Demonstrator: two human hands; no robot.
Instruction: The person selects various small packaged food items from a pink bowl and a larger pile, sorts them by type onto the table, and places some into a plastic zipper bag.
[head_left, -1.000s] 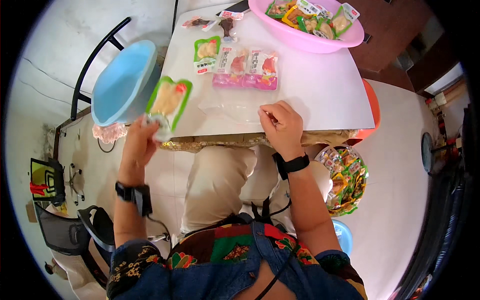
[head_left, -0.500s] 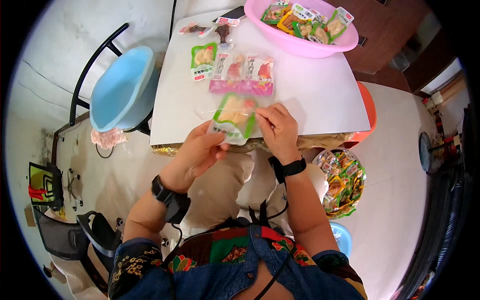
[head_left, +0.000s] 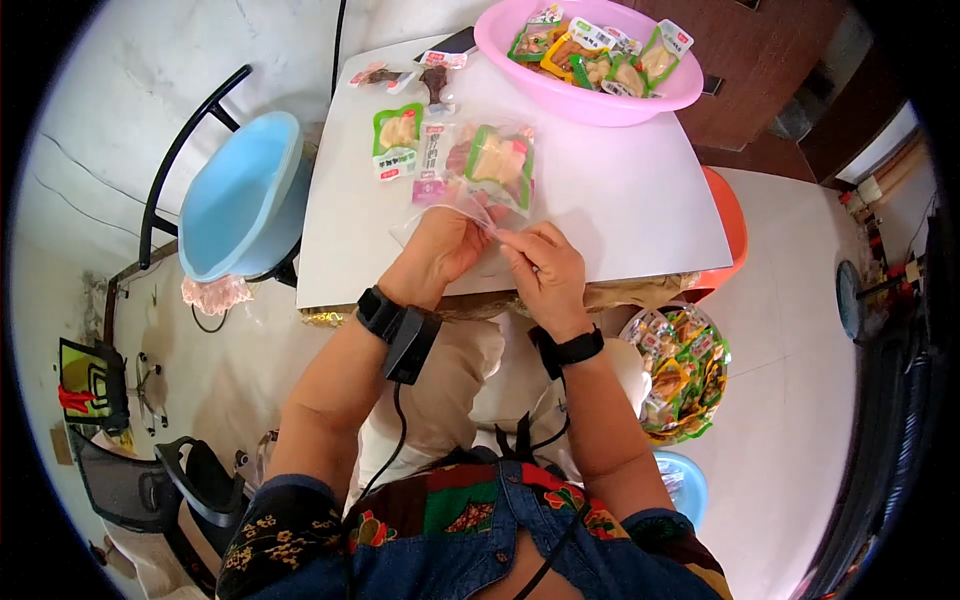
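My left hand (head_left: 455, 242) is over the near part of the white table, its fingers partly behind clear film and at the lower edge of a green-edged food packet (head_left: 500, 163). The packet holds pale pieces and overlaps pink-and-clear food packets (head_left: 433, 165). Closed in a pinch, my right hand (head_left: 546, 264) grips the edge of a clear plastic bag (head_left: 455, 203). The film spreads around my left fingers, so their exact hold is hard to see. Another green-edged packet (head_left: 397, 140) lies to the left, with dark-meat packets (head_left: 436, 82) beyond it.
A pink basin (head_left: 590, 100) of mixed packets stands at the far right of the white table (head_left: 620, 220). Left of the table is a blue basin (head_left: 240, 200) on a chair. Below right sit a round container of packets (head_left: 680, 375), a small blue tub (head_left: 690, 485) and an orange stool (head_left: 727, 230).
The green-edged packet has moved away from me, over the pink packets. My left hand has followed forward and right; my right hand has shifted slightly nearer and pinches the clear bag.
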